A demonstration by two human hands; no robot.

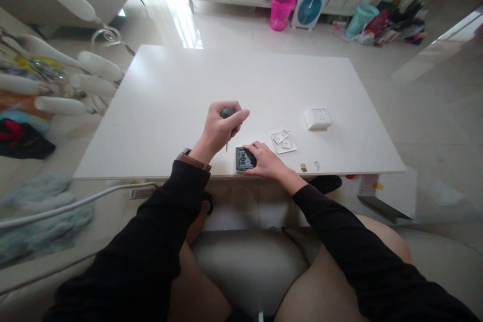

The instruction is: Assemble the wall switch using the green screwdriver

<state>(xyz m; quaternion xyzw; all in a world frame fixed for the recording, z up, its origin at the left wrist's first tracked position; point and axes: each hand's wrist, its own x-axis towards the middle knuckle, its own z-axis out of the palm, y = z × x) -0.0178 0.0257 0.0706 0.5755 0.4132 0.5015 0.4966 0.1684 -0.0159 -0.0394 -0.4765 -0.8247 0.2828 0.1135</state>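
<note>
My left hand (222, 126) is closed round the dark handle of a screwdriver (227, 113), held upright with its thin shaft pointing down at the white table (169, 100). Just right of the shaft lies a dark grey switch module (243, 159) near the table's front edge. My right hand (264, 158) rests on the module's right side, fingers curled and pressing it down. Right of that hand lie flat white cover pieces (284, 141). Further right sits a white wall socket (317, 117). Two small screws (310, 166) lie near the front edge.
A white clothes rack with padded arms (64, 80) stands left of the table. On the floor beyond are a pink basket (281, 11), a blue fan (311, 6) and a teal basket (361, 19). A white cable (75, 204) runs under the table's front left.
</note>
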